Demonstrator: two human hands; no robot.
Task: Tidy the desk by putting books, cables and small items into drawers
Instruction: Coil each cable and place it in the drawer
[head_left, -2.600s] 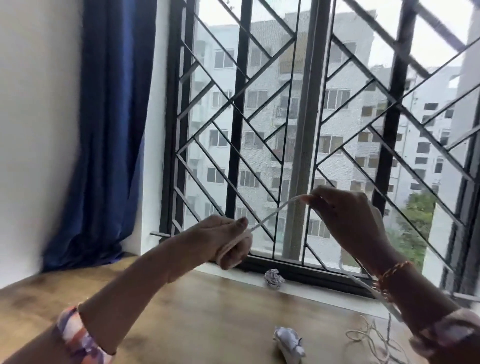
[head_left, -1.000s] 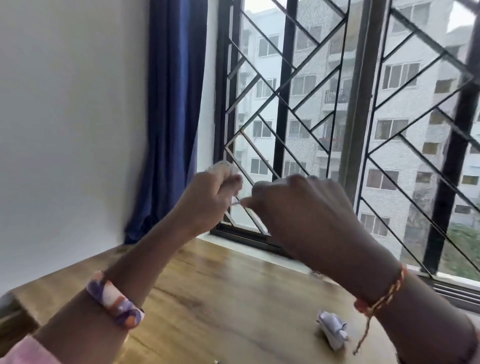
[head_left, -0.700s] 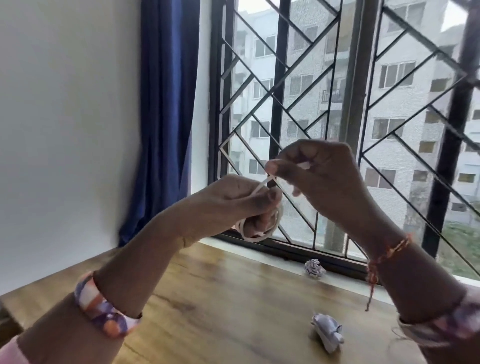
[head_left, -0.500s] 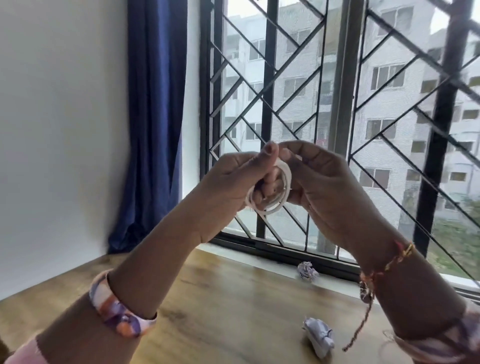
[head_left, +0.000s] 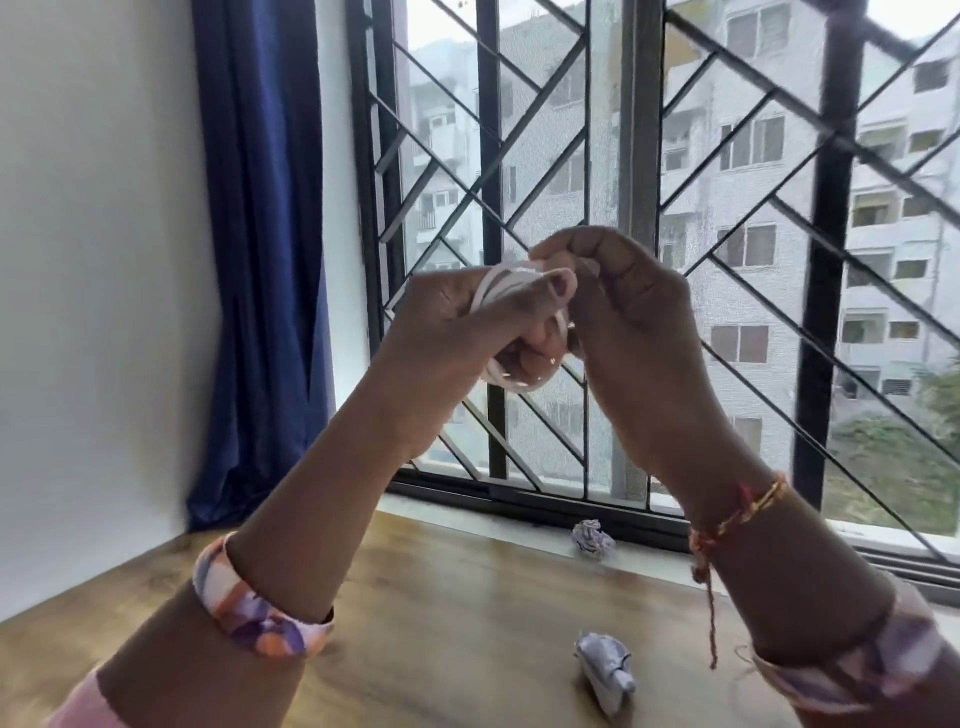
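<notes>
Midway, cable coiling.
Left hand (head_left: 457, 322) held white cable (head_left: 511, 283) loops; right hand (head_left: 618, 296) pinched the end. Loops wanted snug, even tension.

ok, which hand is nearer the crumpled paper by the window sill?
Right. The right hand is raised almost directly above the crumpled paper, working the white cable. The left hand grips the cable coil further left.
</notes>
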